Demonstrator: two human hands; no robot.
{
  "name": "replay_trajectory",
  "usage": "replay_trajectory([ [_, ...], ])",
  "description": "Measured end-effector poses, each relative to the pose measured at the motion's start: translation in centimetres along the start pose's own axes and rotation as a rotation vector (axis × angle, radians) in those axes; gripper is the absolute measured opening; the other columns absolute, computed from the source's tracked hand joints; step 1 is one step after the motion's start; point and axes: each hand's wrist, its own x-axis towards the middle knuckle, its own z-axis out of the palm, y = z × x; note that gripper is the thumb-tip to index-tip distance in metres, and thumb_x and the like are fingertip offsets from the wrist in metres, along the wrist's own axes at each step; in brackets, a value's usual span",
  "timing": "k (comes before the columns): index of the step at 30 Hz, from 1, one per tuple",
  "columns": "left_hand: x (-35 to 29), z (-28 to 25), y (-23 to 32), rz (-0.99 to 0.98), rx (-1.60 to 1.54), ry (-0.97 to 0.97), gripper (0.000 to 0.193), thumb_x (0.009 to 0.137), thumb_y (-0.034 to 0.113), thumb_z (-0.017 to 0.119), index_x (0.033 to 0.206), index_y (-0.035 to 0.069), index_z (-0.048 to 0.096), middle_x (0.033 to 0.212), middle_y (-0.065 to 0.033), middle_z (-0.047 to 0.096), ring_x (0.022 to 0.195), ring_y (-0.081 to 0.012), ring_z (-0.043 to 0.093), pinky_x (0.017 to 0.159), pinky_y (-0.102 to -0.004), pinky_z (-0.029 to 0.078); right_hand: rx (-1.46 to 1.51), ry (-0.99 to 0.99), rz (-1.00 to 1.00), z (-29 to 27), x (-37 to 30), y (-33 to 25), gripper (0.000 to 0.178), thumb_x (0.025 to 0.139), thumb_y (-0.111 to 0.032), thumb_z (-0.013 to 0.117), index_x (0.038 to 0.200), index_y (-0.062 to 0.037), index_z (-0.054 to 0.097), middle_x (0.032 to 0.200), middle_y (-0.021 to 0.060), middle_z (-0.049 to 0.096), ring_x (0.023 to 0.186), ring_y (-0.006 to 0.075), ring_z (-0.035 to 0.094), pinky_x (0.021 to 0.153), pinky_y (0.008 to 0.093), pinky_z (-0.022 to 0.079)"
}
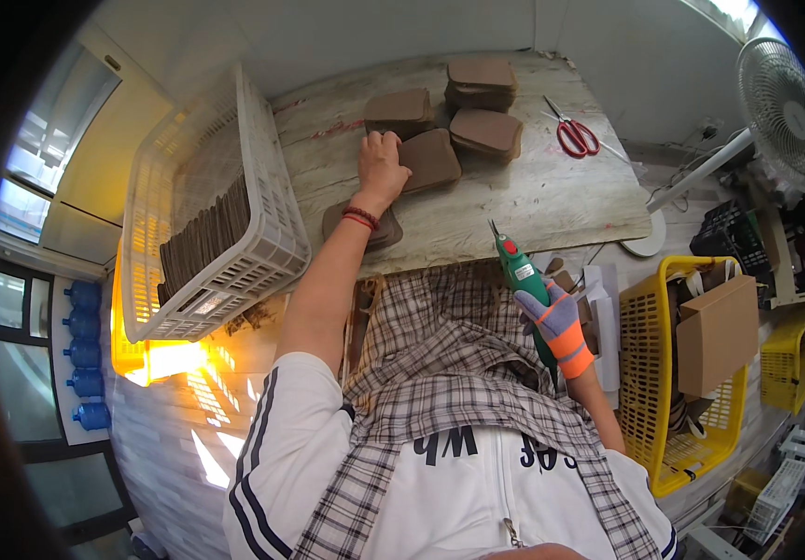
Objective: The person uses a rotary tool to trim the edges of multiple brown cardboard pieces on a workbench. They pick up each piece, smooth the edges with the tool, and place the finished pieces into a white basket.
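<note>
My bare left hand [383, 171], with red bracelets on its wrist, reaches onto the table. Its fingers curl over the left end of a stack of brown rounded pads [432, 159]; their tips are partly hidden. Just beyond it sits another stack of pads [398, 108], with two more stacks [483, 77] [486, 129] to the right. Below my left forearm lies a lower pile of pads [385, 231]. My right hand [552, 322], in a grey and orange glove, wraps round green electric scissors [519, 266]. Their slim pointed tip is at the table's front edge.
Red-handled scissors [576, 136] lie on the table [552, 201] at the right. A white crate [267, 238] filled with a row of brown pads stands at its left side. A yellow basket [640, 373] with cardboard is at my right. Behind it stands a fan [780, 112].
</note>
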Motion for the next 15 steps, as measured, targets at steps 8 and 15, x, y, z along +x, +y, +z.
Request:
replay_trajectory([
  [8, -2.6, -2.5, 0.5, -0.558, -1.144, 0.021, 0.028, 0.074, 0.005, 0.074, 0.088, 0.003, 0.049, 0.095, -0.0047, 0.056, 0.089, -0.0209, 0.053, 0.078, -0.0344, 0.046, -0.031, -0.040, -0.017, 0.6, -0.4, -2.2, 0.040, 0.080, -0.026, 0.071, 0.105, 0.0008, 0.055, 0.070, 0.0019, 0.058, 0.050, 0.0070, 0.051, 0.044, 0.0222, 0.042],
  [15, -6.1, -3.4, 9.1, -0.784, -2.212, 0.281, 0.035, 0.082, -0.005, 0.061, 0.115, 0.003, 0.050, 0.114, -0.0079, 0.057, 0.106, -0.0225, 0.055, 0.095, -0.0334, 0.046, -0.005, -0.029, -0.088, 1.1, -0.2, -4.0, 0.040, 0.081, -0.027, 0.071, 0.104, 0.0007, 0.055, 0.067, 0.0024, 0.058, 0.049, 0.0075, 0.052, 0.045, 0.0218, 0.042],
])
